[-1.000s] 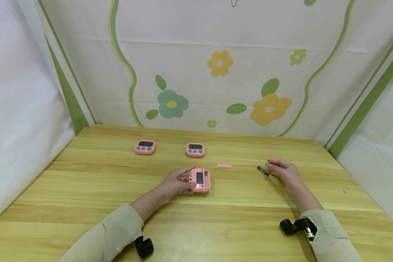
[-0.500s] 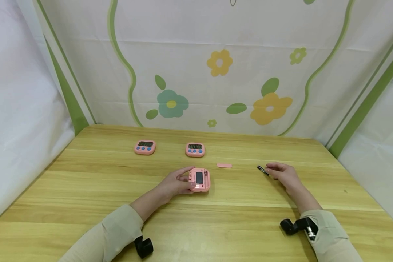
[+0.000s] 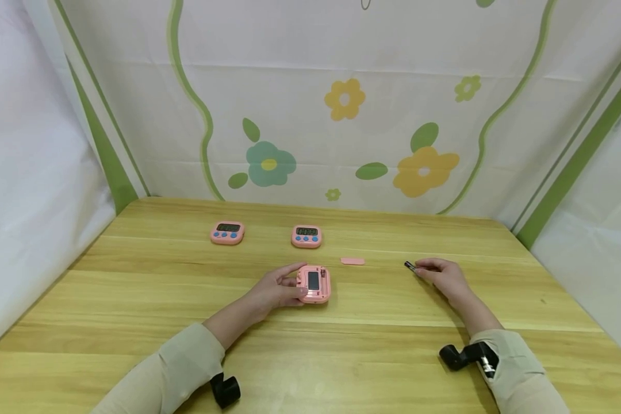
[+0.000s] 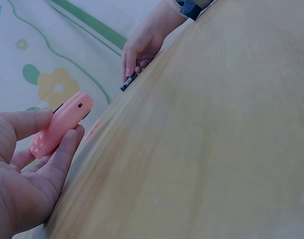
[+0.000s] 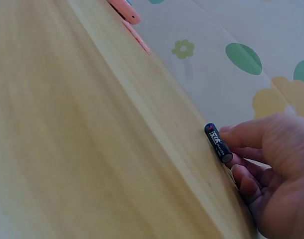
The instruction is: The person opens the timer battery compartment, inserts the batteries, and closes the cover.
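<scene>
My left hand (image 3: 278,292) grips a pink digital timer (image 3: 313,284) between thumb and fingers. Its back faces up, and the long battery slot along the right side lies uncovered. In the left wrist view the same timer (image 4: 62,124) shows edge-on, tilted above the table. Over to the right, my right hand (image 3: 447,279) pinches a small black battery (image 3: 409,265) at its fingertips, low at the tabletop. White lettering shows on the battery (image 5: 218,143) in the right wrist view; whether it still touches the wood I cannot tell. A flat pink battery cover (image 3: 352,261) lies between the hands.
Two more pink timers with blue buttons lie face up towards the back, one at the left (image 3: 227,233) and one near the middle (image 3: 306,236). The wooden table (image 3: 341,356) ends at a flower-print cloth (image 3: 300,86) behind.
My right hand has come in from just beside the battery, and its fingers now pinch it, covering its near end. The left hand still holds the timer in place.
</scene>
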The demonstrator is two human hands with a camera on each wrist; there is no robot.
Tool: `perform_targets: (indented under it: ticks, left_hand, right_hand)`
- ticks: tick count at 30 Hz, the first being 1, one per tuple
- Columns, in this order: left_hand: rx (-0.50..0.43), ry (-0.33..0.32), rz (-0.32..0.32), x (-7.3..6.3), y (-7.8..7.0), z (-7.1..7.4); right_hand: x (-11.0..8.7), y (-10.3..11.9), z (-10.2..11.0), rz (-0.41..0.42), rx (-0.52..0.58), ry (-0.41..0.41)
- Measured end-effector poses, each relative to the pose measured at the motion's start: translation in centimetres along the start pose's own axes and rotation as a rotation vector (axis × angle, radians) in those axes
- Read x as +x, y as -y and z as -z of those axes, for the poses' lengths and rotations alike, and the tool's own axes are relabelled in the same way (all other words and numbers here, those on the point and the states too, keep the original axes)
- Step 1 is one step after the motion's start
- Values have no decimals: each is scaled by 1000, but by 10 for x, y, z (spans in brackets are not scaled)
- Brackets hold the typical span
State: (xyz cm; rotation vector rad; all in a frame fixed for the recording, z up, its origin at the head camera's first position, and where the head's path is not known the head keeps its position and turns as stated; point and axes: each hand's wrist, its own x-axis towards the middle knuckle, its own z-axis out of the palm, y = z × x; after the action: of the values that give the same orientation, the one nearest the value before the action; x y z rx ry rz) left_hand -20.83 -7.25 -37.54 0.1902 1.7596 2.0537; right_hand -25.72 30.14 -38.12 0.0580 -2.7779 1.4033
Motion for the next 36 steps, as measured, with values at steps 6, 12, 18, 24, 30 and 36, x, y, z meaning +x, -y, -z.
perform_targets:
  ticks: [6,12,18,24,30,36]
  left_hand:
    - [-5,-1,-1,0,0,1]
    - [-11,1,-1,-1,0,1]
    - [-5,2,-2,-1,0,1]
    - [-4,2,-4,-1,0,1]
    - [1,7,1,0,0,0]
    - [-5,4,4,-1,0,0]
  right_hand:
    - [1,1,-4,25,-43,-22]
    - [0,3,-5,42,-66,-24]
    - [-1,5,-4,46,-86,-18]
    - [0,7,-4,45,-129,5]
    - [0,8,-4,59,-161,8]
    - [-1,9,-4,85,-191,10]
